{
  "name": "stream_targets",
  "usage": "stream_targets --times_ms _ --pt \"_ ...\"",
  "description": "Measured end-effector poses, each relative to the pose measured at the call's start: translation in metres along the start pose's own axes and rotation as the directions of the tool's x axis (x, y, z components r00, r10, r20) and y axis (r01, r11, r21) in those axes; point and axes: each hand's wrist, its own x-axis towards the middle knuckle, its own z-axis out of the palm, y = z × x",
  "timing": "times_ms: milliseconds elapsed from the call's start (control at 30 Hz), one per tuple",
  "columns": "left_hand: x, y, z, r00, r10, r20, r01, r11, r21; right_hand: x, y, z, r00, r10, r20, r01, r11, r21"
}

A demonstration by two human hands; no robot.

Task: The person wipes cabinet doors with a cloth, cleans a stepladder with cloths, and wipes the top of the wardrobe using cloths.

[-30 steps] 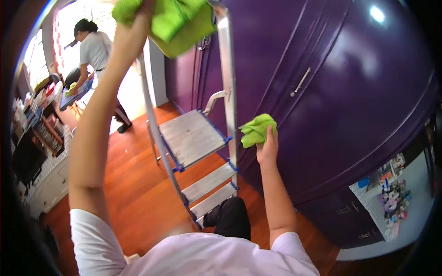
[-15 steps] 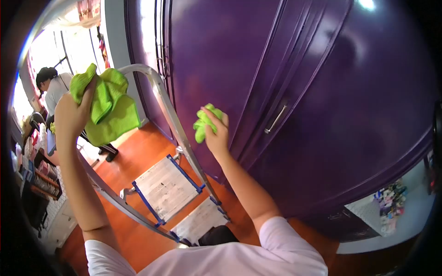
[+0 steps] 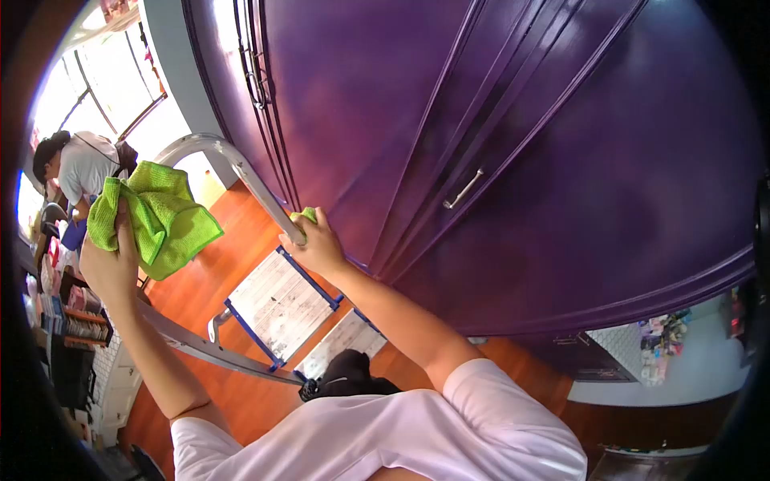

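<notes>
At the left, my left hand (image 3: 111, 260) is closed around a bright green microfiber cloth (image 3: 172, 232), whose loose part hangs out to the right. My right hand (image 3: 319, 250) is wrapped on the silver rail of a stepladder (image 3: 258, 186). A bit of a second green cloth (image 3: 305, 215) shows between that hand and the rail; the rest of it is hidden. Below both hands lie the ladder's whitish steps (image 3: 281, 309) with blue edges. To the right of my right hand rises a glossy purple cabinet door (image 3: 361, 136).
A silver handle (image 3: 464, 189) is on the purple cabinet. Another person (image 3: 88, 164) in a white shirt bends over at the far left, near a cluttered shelf (image 3: 84, 317). Orange wood floor (image 3: 192, 293) surrounds the ladder. Assorted small items (image 3: 666, 341) are at the lower right.
My right hand has moved left and down from in front of the purple door onto the ladder rail. My left hand and its cloth have shifted down and left. The view has tilted.
</notes>
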Motion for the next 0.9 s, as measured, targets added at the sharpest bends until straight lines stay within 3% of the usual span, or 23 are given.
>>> stream_targets --times_ms 67,200,300,433,500,567,633,733,833,867,900 --pt "-0.002 0.005 -0.002 0.999 0.021 -0.048 -0.022 0.999 -0.026 0.003 -0.002 -0.002 0.999 -0.016 0.029 0.017 1.0 -0.021" --pt "-0.004 -0.015 -0.001 0.996 -0.032 0.088 0.033 0.999 -0.016 0.002 0.0 0.002 0.994 0.074 0.085 -0.071 0.996 -0.047" --pt "-0.007 -0.017 0.006 1.0 -0.03 -0.003 0.03 0.997 -0.066 0.003 -0.007 -0.009 0.99 0.113 0.087 -0.109 0.993 -0.051" --pt "-0.005 -0.024 0.004 0.999 -0.019 0.046 0.02 1.0 -0.024 0.002 0.005 0.002 0.997 0.028 0.065 -0.024 0.998 -0.062" --pt "-0.007 -0.021 0.0 0.994 -0.051 0.098 0.049 0.999 0.023 0.002 -0.004 -0.004 0.987 0.104 0.124 -0.098 0.994 -0.051" --pt "-0.005 -0.01 -0.007 0.983 -0.087 0.162 0.077 0.995 0.068 0.002 0.009 0.005 0.997 -0.063 0.038 0.065 0.997 -0.047" --pt "-0.006 0.004 -0.009 0.998 -0.026 0.053 0.027 0.999 -0.028 0.006 0.004 -0.001 0.991 -0.086 0.103 0.09 0.995 -0.044" --pt "-0.006 0.021 -0.015 0.994 -0.099 0.048 0.103 0.991 -0.085 0.008 0.002 0.0 0.988 -0.13 0.086 0.132 0.991 -0.02" --pt "-0.007 0.01 -0.006 0.985 0.085 -0.15 -0.096 0.993 -0.068 0.008 0.01 0.006 0.983 -0.171 0.072 0.171 0.985 -0.001" --pt "-0.007 0.017 -0.01 0.996 -0.018 -0.087 0.007 0.992 -0.125 0.007 0.011 0.007 0.985 -0.146 0.089 0.148 0.989 -0.025" --pt "-0.008 0.016 -0.013 0.998 -0.02 -0.056 0.012 0.991 -0.132 0.006 0.013 0.008 0.987 -0.122 0.105 0.128 0.991 -0.048"
